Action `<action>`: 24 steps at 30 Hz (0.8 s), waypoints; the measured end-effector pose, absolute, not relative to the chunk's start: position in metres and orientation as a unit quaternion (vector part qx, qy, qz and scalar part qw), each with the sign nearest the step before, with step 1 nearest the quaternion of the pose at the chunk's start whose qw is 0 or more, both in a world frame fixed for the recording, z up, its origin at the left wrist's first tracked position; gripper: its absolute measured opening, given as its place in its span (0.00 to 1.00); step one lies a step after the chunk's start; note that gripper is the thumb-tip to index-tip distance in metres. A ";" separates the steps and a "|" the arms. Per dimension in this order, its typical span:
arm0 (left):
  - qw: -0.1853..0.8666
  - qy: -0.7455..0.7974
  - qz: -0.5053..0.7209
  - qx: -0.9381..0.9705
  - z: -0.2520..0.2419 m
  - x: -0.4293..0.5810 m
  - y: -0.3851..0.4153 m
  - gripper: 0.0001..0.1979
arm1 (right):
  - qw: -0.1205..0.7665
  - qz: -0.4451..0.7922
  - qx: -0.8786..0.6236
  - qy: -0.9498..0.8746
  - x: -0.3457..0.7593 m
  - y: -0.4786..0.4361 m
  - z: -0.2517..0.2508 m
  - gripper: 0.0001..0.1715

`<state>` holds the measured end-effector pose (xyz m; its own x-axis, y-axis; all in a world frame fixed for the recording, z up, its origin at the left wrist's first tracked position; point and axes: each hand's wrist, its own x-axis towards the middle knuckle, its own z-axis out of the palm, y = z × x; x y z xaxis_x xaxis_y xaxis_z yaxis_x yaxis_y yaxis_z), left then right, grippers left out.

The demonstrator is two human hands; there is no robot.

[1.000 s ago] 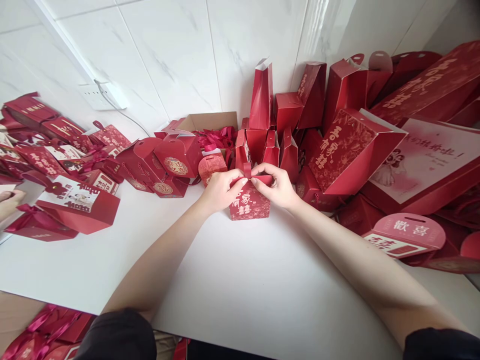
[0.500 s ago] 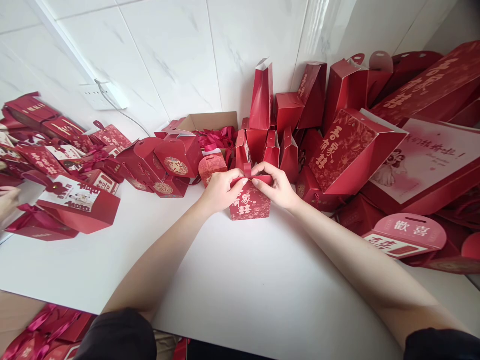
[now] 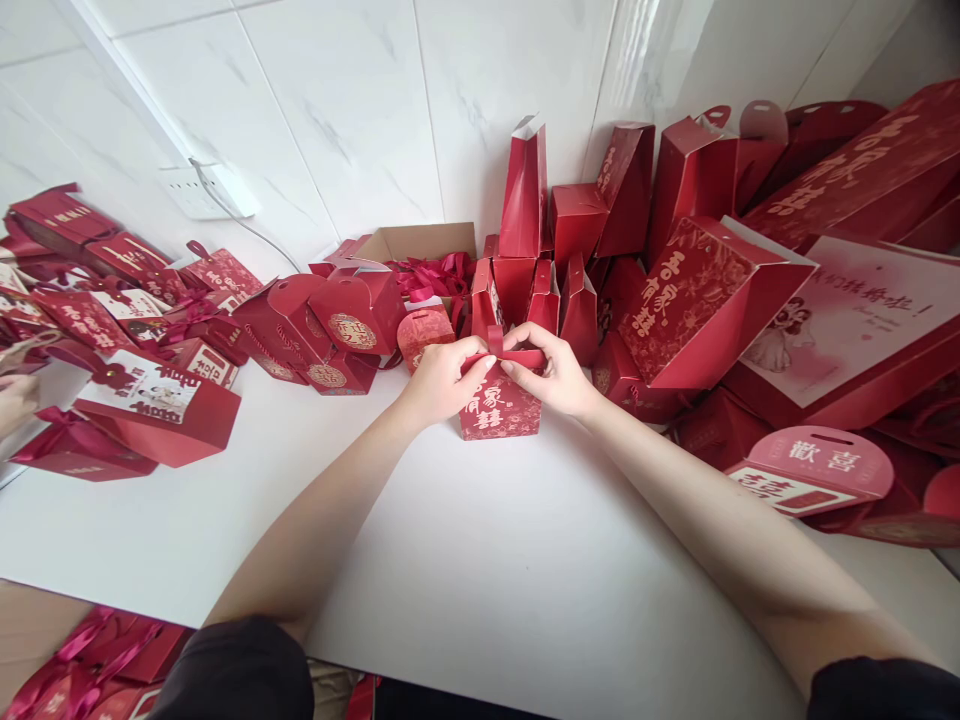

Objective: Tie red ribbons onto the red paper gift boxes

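A small red gift box [image 3: 501, 412] with pale Chinese characters and a floral print stands upright on the white table. A red ribbon [image 3: 495, 341] rises as a loop at its top edge. My left hand [image 3: 448, 381] pinches the ribbon at the top left of the box, thumb against fingers. On the other side, my right hand [image 3: 553, 372] has thumb and forefinger closed on the ribbon close to the left thumb. The fingertips nearly meet over the box's top, and part of the ribbon is hidden behind them.
Red gift boxes [image 3: 679, 295] crowd the right and back. A cardboard box [image 3: 424, 242] of ribbons sits behind my hands. More boxes [image 3: 157, 405] lie left, where another person's hand [image 3: 16, 400] shows. A socket strip [image 3: 206, 193] with a cable is on the tiled wall.
My right thumb and fingers have shifted very slightly left at the ribbon. The box stays in place. At the far left, the other person's hand has moved a little.
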<state>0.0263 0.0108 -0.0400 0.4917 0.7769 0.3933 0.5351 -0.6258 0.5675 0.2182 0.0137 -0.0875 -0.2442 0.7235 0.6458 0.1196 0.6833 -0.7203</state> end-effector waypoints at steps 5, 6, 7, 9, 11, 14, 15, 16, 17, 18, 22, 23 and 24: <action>0.192 0.388 0.320 0.843 -0.041 0.026 0.011 0.12 | 0.544 0.277 -0.286 -0.739 0.218 0.014 -0.087 0.08; 0.191 0.388 0.319 0.843 -0.041 0.026 0.012 0.12 | 0.544 0.278 -0.284 -0.739 0.218 0.014 -0.087 0.07; 0.190 0.388 0.318 0.844 -0.041 0.026 0.012 0.12 | 0.545 0.278 -0.283 -0.739 0.219 0.014 -0.088 0.07; 0.187 0.387 0.318 0.845 -0.041 0.026 0.012 0.12 | 0.545 0.282 -0.280 -0.738 0.219 0.014 -0.088 0.07; 0.186 0.387 0.318 0.845 -0.041 0.026 0.012 0.12 | 0.545 0.288 -0.280 -0.736 0.219 0.015 -0.089 0.07; 0.186 0.384 0.316 0.847 -0.041 0.026 0.012 0.12 | 0.549 0.294 -0.283 -0.729 0.219 0.016 -0.090 0.06; 0.186 0.383 0.316 0.848 -0.041 0.026 0.013 0.12 | 0.551 0.296 -0.286 -0.726 0.218 0.016 -0.090 0.06; 0.184 0.382 0.316 0.848 -0.041 0.026 0.013 0.12 | 0.553 0.298 -0.289 -0.722 0.218 0.016 -0.091 0.05; 0.182 0.381 0.317 0.849 -0.041 0.025 0.013 0.12 | 0.555 0.299 -0.293 -0.719 0.217 0.016 -0.091 0.05; 0.179 0.380 0.318 0.850 -0.041 0.025 0.013 0.13 | 0.556 0.299 -0.298 -0.716 0.216 0.016 -0.092 0.05; 0.173 0.378 0.320 0.851 -0.042 0.024 0.014 0.13 | 0.560 0.287 -0.314 -0.711 0.215 0.015 -0.091 0.05; 0.173 0.377 0.321 0.851 -0.042 0.024 0.014 0.12 | 0.558 0.283 -0.314 -0.714 0.215 0.014 -0.090 0.05; 0.173 0.377 0.322 0.851 -0.042 0.024 0.014 0.12 | 0.554 0.279 -0.312 -0.719 0.215 0.014 -0.089 0.05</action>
